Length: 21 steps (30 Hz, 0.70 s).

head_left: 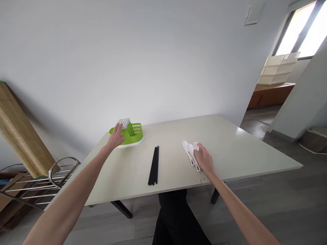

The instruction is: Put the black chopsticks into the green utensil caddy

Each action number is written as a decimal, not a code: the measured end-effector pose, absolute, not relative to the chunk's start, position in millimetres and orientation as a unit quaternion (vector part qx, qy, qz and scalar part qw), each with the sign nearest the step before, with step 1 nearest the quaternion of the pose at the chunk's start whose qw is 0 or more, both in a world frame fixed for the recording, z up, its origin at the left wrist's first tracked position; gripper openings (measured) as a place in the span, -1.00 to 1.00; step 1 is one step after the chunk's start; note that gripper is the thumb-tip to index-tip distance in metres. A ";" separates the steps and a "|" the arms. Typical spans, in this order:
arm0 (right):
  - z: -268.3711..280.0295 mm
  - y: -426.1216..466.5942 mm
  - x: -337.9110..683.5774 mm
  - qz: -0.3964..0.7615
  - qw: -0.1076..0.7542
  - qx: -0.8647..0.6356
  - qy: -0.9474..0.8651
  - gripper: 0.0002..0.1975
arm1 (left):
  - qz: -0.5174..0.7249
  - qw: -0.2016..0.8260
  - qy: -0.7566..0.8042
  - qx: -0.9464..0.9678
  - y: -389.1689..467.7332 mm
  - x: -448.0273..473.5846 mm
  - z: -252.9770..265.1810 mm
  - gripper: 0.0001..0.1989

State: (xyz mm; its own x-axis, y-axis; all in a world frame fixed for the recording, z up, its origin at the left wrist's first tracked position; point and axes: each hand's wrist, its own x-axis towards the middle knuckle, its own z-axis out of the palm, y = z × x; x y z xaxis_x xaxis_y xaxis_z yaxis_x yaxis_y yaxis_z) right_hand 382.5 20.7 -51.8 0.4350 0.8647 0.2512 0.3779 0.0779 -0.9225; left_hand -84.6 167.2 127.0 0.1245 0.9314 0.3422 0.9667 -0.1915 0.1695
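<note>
My left hand reaches to the far left of the table and rests against a green utensil holder, fingers by its white slotted part and thumb on the near side. The holder has lattice walls and a white base. My right hand is curled over the rightmost of several white spoons, fingertips at its bowl; most of its handle is hidden by the hand. The other spoons lie close together, bowls pointing away from me. Between my hands lies a bundle of black chopsticks, flat on the table.
The pale table stands against a white wall. A metal rack and a leaning rolled bamboo mat are at the left. Beyond the table's right end are a window and a pale storage box.
</note>
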 end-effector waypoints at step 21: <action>-46.5 25.5 378.6 0.201 0.575 -0.631 -0.480 -0.44 | -0.195 0.014 -0.526 -0.828 175.1 96.6 114.9 -0.15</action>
